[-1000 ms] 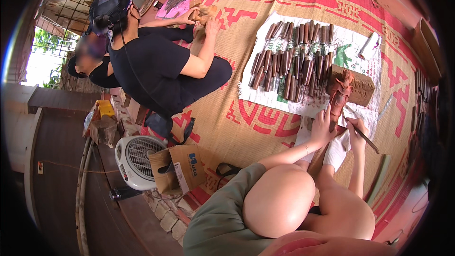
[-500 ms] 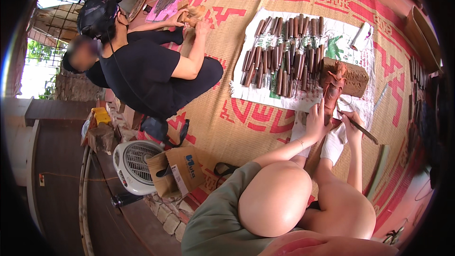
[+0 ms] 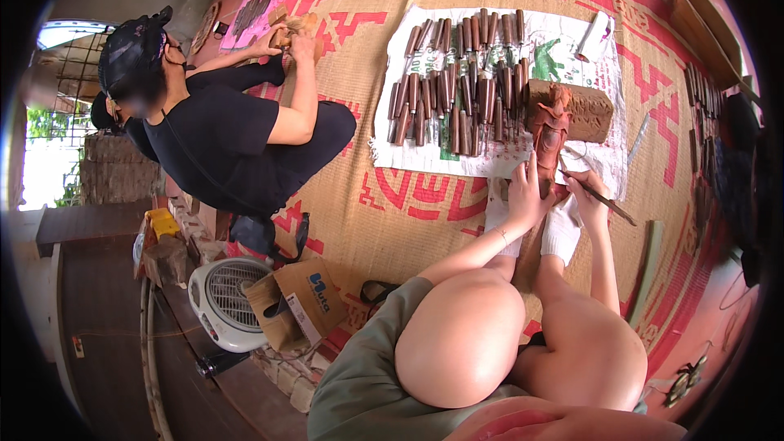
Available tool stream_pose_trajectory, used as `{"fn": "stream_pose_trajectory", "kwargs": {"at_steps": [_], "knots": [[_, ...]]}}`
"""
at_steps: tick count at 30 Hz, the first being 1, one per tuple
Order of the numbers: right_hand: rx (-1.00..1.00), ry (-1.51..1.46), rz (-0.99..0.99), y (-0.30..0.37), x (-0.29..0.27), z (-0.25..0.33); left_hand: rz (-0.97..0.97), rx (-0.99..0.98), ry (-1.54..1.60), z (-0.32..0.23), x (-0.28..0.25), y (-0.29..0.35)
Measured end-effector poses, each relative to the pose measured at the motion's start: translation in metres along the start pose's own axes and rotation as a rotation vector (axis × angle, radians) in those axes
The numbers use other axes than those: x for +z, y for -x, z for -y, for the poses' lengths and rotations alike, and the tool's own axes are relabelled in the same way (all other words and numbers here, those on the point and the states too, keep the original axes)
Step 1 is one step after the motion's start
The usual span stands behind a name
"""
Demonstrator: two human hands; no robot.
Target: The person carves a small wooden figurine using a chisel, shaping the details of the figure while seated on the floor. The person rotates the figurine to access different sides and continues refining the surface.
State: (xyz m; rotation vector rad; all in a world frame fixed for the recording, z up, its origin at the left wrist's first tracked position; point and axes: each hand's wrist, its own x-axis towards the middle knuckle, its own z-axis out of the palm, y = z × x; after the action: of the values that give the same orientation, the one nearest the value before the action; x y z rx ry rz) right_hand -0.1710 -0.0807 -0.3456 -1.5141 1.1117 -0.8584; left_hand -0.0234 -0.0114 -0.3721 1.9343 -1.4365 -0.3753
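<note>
A reddish carved wooden figurine leans back against a brown wooden block. My left hand is closed round the figurine's lower end. In my right hand is a slim carving tool with a long dark handle slanting down to the right. Its thin tip is at the figurine's lower right side; whether it touches the wood I cannot tell. Both hands are just above my white-socked feet. Beyond them, several dark-handled chisels lie in rows on a white printed sack.
A red-and-tan woven mat covers the floor. At left, a person in black sits holding a pale wood carving. A white fan and a cardboard box stand lower left. More tools lie along the right.
The whole view has shifted, so things sit further left in it. My hands keep their places on the figurine and tool. The seated person's hands have moved slightly on their carving.
</note>
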Motion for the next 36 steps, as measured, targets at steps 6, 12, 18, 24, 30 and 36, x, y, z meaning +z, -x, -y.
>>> {"fn": "stream_pose_trajectory", "kwargs": {"at_steps": [6, 12, 18, 24, 30, 36], "knots": [[-0.036, -0.023, -0.032, 0.004, -0.003, -0.019, 0.043, -0.001, -0.001, -0.008, 0.005, -0.006], [-0.117, -0.024, -0.071, 0.003, 0.008, -0.002, 0.050, 0.041, -0.021, -0.008, 0.009, -0.005], [-0.182, 0.096, -0.111, -0.012, 0.011, 0.003, 0.145, -0.040, 0.018, -0.012, 0.006, -0.004], [-0.223, 0.264, 0.138, -0.003, -0.001, 0.017, 0.069, 0.028, 0.001, -0.006, 0.005, -0.005], [-0.223, 0.250, 0.040, -0.028, -0.004, 0.014, 0.099, -0.002, -0.016, -0.009, 0.008, -0.003], [-0.132, 0.253, 0.019, -0.010, 0.008, 0.014, 0.070, 0.033, -0.001, -0.008, 0.010, -0.003]]}}
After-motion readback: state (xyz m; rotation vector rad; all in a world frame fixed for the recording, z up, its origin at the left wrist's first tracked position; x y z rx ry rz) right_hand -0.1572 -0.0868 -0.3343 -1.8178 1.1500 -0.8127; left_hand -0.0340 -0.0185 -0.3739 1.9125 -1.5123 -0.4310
